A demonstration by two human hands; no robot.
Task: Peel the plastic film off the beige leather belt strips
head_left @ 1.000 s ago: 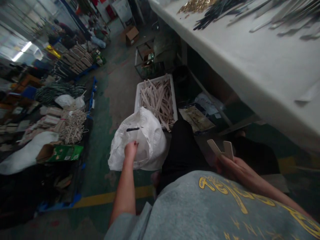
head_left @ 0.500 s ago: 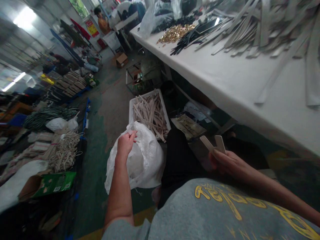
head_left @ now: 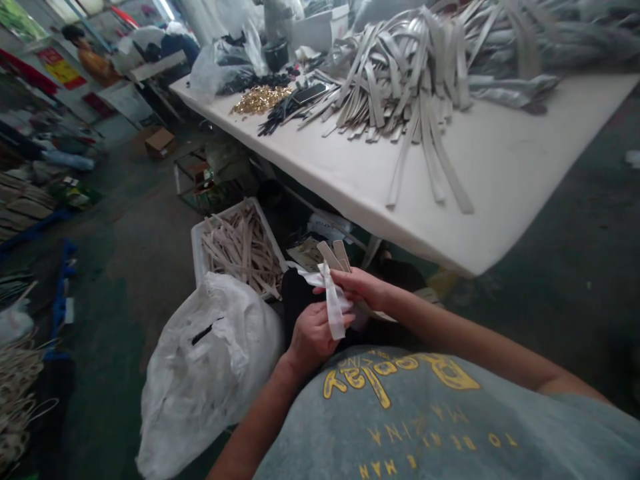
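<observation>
The right hand point(head_left: 369, 288) over there has its grip round some beige straps point(head_left: 327, 255); the left hand point(head_left: 311, 335) has a white strip point(head_left: 335, 310) in its grip, just right of the big sack point(head_left: 207, 373), this side of the surface point(head_left: 520, 150).

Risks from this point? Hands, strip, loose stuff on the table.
1. The white strip crosses the left hand, one end hanging loose; it might slip or twist.
2. The right hand grips two straps whose tips splay apart, so they could shift out of line.
3. The gold pieces lie loose near the edge of the table; a bump may scatter some.
</observation>
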